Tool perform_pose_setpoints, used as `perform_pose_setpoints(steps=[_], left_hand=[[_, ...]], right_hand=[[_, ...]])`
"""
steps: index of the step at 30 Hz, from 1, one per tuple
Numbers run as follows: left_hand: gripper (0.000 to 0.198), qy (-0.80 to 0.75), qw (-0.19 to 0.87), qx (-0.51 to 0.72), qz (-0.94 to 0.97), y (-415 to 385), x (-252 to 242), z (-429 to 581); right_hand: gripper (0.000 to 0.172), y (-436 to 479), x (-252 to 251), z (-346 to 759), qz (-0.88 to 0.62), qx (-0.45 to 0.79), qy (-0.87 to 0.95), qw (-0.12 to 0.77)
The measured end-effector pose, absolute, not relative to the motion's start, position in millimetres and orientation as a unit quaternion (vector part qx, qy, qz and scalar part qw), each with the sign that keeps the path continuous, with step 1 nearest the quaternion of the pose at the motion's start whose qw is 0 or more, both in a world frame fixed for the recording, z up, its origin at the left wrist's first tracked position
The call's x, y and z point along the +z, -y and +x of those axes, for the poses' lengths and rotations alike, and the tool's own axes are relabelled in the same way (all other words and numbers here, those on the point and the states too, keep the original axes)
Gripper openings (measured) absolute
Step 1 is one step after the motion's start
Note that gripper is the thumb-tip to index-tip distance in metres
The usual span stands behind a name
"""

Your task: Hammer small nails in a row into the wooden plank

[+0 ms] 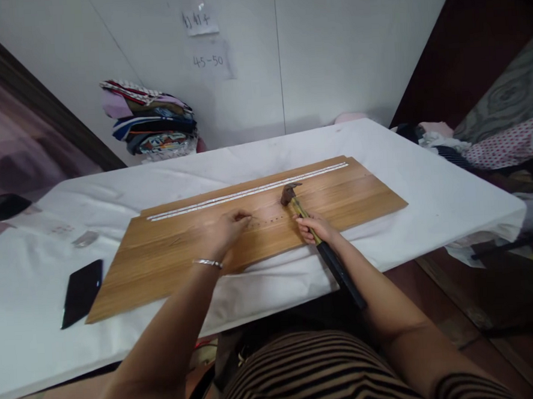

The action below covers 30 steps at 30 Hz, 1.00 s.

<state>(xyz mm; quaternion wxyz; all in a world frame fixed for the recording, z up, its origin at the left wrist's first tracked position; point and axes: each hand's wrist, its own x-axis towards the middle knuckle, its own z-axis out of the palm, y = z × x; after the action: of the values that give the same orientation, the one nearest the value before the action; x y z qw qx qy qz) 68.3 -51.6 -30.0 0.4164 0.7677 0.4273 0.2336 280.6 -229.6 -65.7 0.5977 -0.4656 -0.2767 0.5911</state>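
A wood-grain board (162, 260) lies flat on the white-covered table. My right hand (314, 228) is wrapped round the middle of a claw hammer (301, 209); its rusty head is up over the board and its black grip points back toward me. My left hand (230, 229), with a bracelet at the wrist, pinches a thin nail (255, 217) at the board's middle. A short row of small dark nails (276, 218) runs across the wood between my hands. Whether the pinched nail touches the wood cannot be made out.
White measuring strips (248, 191) run along the board's far side. A black phone (82, 292) and a small clear plastic bag (86, 239) lie to the left on the white tablecloth (452, 212). Folded clothes (153, 119) are stacked by the wall; more cloth (507, 142) lies at right.
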Motion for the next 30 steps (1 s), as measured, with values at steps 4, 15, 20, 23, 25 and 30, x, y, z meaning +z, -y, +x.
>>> perform_pose_setpoints(steps=[4, 15, 20, 23, 25, 30], left_hand=[[0.016, -0.400, 0.381, 0.215, 0.805, 71, -39, 108], [0.027, -0.342, 0.212, 0.114, 0.908, 78, -40, 124], [0.028, -0.311, 0.147, 0.082, 0.936, 82, -31, 130], [0.028, -0.299, 0.132, 0.063, 0.943, 85, -26, 133], [0.029, -0.293, 0.133, 0.055, 0.945, 86, -24, 134], [0.028, -0.290, 0.148, 0.048, 0.944, 86, -23, 135]], right_hand=[[0.050, 228, -64, 280, -0.470, 0.587, 0.273, 0.600], [0.046, 227, -64, 279, -0.479, 0.583, 0.270, 0.598], [0.045, 227, -66, 280, -0.471, 0.582, 0.276, 0.602], [0.045, 227, -66, 280, -0.466, 0.582, 0.280, 0.605], [0.044, 228, -66, 279, -0.466, 0.582, 0.283, 0.603], [0.046, 228, -65, 277, -0.473, 0.576, 0.281, 0.605]])
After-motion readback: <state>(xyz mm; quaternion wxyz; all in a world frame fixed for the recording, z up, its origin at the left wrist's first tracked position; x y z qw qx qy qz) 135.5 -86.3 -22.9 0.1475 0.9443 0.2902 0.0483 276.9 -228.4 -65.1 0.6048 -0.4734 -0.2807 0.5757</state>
